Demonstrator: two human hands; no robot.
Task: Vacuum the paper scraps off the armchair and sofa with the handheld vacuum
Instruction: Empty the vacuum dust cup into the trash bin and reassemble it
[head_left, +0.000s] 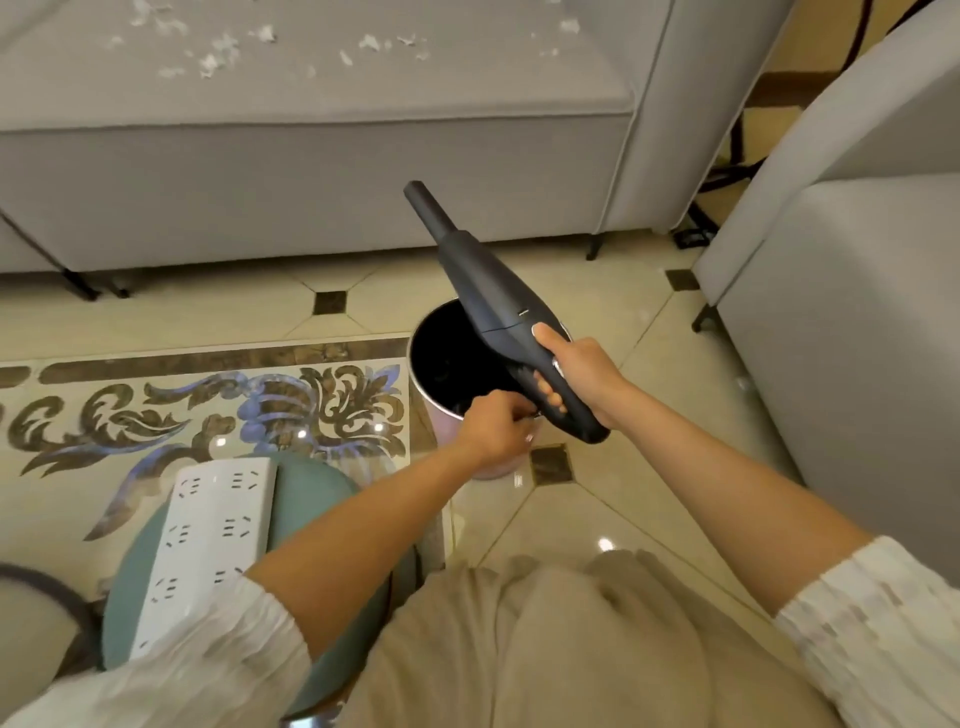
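Observation:
My right hand (574, 371) grips the handle of a dark grey handheld vacuum (483, 291), thumb near its button. The nozzle points up and left toward the grey sofa (311, 156). My left hand (496, 423) is curled just under the vacuum's rear end, fingers pinching something small and dark there; what it is cannot be made out. White paper scraps (218, 52) lie scattered over the sofa seat cushion at the top. A grey armchair (857, 312) stands at the right edge; its seat is out of view.
A pink bin (441, 415) with a black inside stands on the tiled floor under the vacuum. A white power strip (208, 545) lies on a round teal stool (311, 499) at lower left. Black stand legs and cables show between sofa and armchair.

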